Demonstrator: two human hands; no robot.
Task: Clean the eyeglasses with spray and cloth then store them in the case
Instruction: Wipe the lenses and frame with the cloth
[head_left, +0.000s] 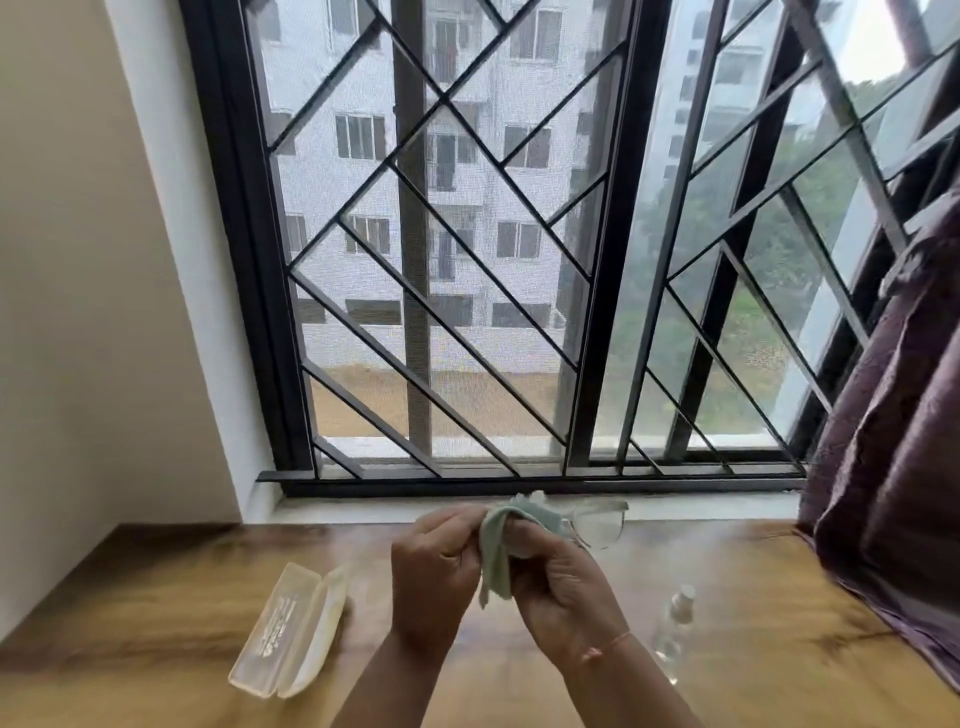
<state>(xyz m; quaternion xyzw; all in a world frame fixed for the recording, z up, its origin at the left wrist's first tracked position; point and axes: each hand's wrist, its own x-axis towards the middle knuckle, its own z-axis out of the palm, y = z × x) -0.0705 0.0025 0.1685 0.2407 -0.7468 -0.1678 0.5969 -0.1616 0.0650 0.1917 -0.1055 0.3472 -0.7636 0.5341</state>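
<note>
Both hands are raised above the wooden table (182, 582). My left hand (439, 569) pinches a pale green cloth (496, 558) that is wrapped around one lens. My right hand (558, 582) grips the cloth-covered part of the clear-framed eyeglasses (602, 527); the other lens sticks out to the right, uncovered. An open translucent case (291, 631) lies on the table to the left. A small clear spray bottle (672, 626) stands to the right of my right wrist.
A white windowsill (363, 512) and a barred, screened window (467, 260) rise just behind the table. A purple curtain (893, 441) hangs at the right and drapes onto the table's right edge. A beige wall closes the left side.
</note>
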